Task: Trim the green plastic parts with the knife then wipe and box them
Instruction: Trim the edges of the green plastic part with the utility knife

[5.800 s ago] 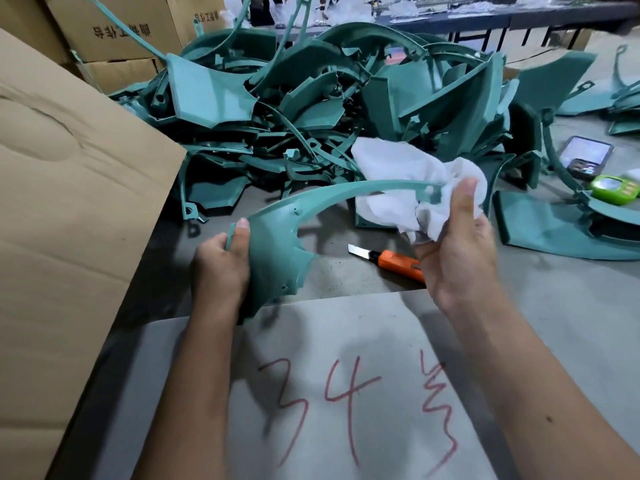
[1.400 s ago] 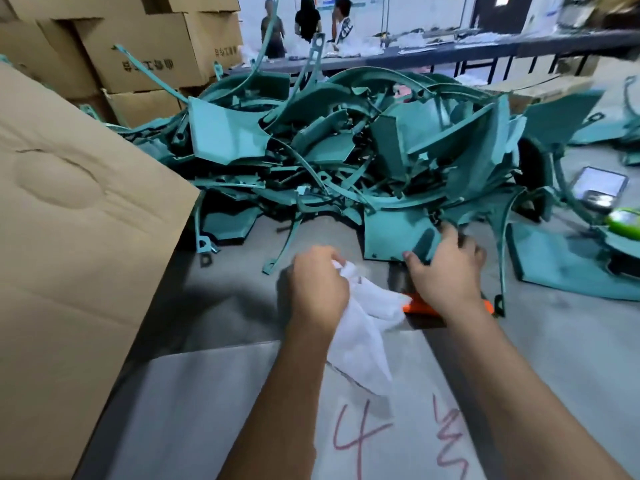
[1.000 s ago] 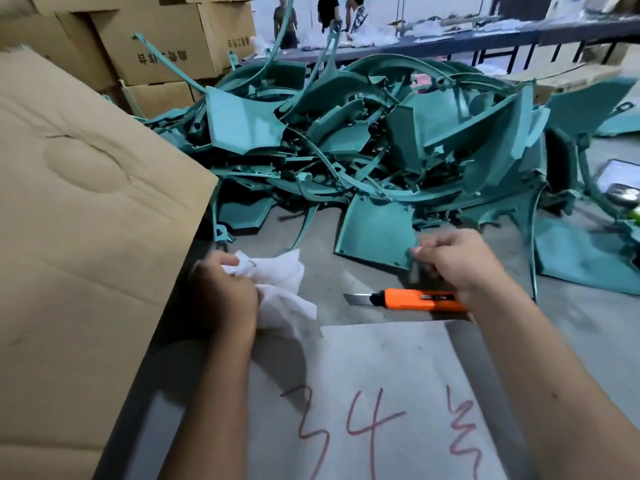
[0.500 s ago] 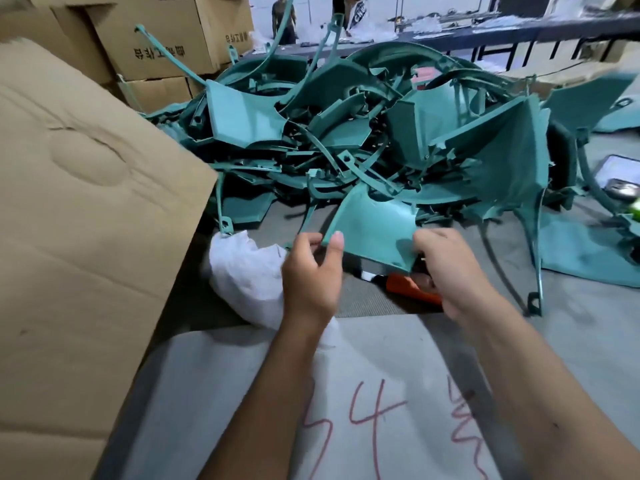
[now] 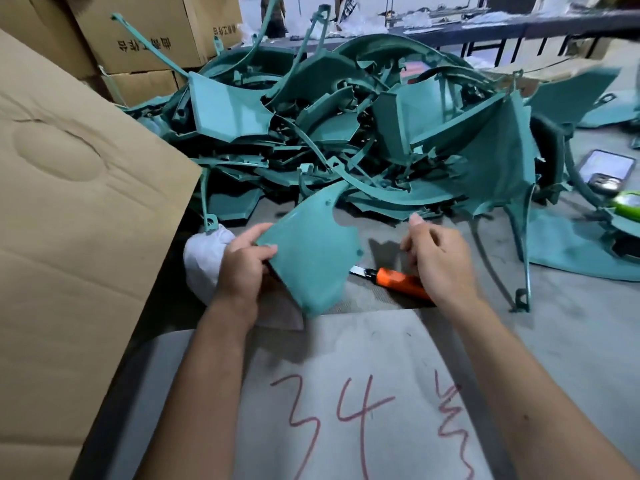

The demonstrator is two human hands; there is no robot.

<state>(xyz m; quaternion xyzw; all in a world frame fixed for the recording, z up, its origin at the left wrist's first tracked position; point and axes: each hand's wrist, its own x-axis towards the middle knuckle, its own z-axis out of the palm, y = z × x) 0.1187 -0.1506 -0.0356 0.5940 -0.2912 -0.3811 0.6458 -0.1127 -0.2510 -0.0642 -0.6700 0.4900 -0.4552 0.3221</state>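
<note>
One green part (image 5: 311,258) pinched by left hand (image 5: 242,268); right hand (image 5: 438,261), loosely curled and empty, half-hides the knife (image 5: 391,277).

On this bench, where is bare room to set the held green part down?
Free: the grey sheet with red writing in front of the orange knife, and the bare bench to its right, below the flat green piece. Crowded: the pile of green parts behind; white cloth and cardboard to the left.
</note>
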